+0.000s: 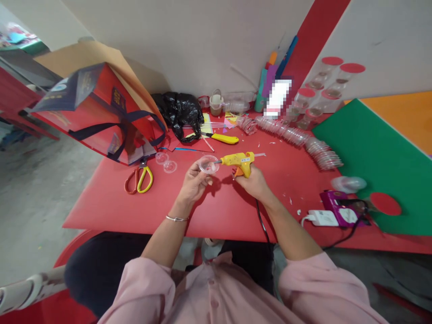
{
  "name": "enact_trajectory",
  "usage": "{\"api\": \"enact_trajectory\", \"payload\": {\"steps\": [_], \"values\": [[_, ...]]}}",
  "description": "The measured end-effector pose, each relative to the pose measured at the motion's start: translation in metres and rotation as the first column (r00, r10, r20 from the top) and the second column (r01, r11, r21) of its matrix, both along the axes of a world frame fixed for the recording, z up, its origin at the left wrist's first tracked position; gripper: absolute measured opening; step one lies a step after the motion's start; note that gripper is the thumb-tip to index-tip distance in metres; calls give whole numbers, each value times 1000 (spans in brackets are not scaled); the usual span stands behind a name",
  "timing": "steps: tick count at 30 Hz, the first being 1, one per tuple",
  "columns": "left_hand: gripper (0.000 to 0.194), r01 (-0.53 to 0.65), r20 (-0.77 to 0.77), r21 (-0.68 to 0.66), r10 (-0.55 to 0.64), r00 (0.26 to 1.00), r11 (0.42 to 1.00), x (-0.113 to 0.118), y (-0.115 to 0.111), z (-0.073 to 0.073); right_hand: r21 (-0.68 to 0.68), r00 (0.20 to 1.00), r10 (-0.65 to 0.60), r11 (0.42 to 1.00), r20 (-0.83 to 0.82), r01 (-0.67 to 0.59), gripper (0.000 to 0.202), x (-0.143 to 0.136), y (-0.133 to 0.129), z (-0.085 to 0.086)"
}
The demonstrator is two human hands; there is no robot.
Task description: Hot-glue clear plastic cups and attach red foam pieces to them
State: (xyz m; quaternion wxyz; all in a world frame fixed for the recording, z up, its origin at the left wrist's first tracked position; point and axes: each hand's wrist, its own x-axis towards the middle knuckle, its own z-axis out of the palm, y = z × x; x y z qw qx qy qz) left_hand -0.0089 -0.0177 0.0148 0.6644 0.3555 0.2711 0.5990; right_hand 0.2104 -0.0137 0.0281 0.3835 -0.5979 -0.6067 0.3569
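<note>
Over the red table (229,211), my left hand (195,182) pinches a small clear plastic cup (209,164) by its left edge. My right hand (250,180) is wrapped round the handle of a yellow glue gun (236,159), with fingers at its orange trigger. The gun's nozzle points left and meets the cup in the view; whether it touches the plastic cannot be made out. A clear glue stick (259,155) pokes out of the gun's back end. Two clear round plastic pieces (169,167) lie to the left of my left hand.
Red-and-yellow scissors (145,179), a red bag (118,121) and a black plastic bag (184,112) are at left. A yellow cutter (225,138) lies behind the gun. Stacked clear cups (286,130), a green board (378,166) and a white adapter (323,218) with cables are at right.
</note>
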Motion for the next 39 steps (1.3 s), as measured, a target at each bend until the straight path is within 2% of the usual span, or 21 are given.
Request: {"api": "enact_trajectory", "payload": {"steps": [4, 8, 16, 22, 28, 33, 37, 39], "values": [[55, 62, 3, -7, -62, 998, 998, 5, -5, 3, 21, 992, -75, 997, 101, 73, 22, 0, 1, -7], [59, 99, -11, -43, -100, 995, 994, 11, -9, 7, 45, 985, -96, 995, 142, 90, 22, 2, 3, -10], [56, 17, 49, -29, -16, 999, 999, 4, -2, 1, 41, 982, -80, 996, 171, 74, 21, 4, 2, -9], [55, 134, -3, -50, -134, 991, 990, 8, -7, 1, 71, 982, -90, 994, 164, 80, 23, 6, 5, -9], [58, 53, 72, -63, -48, 996, 997, 4, -4, 3, 69, 979, -75, 996, 188, 63, 22, 6, 5, -10], [62, 173, 44, -93, -169, 985, 981, 4, -6, 1, 79, 973, -109, 992, 202, 95, 23, 7, 5, -11], [60, 100, 81, -84, -93, 992, 991, 2, -5, -1, 75, 979, -75, 995, 188, 62, 24, 7, 5, -10], [60, 107, 73, -91, -100, 992, 990, 1, -4, -1, 82, 978, -70, 995, 197, 55, 24, 7, 5, -11]]}}
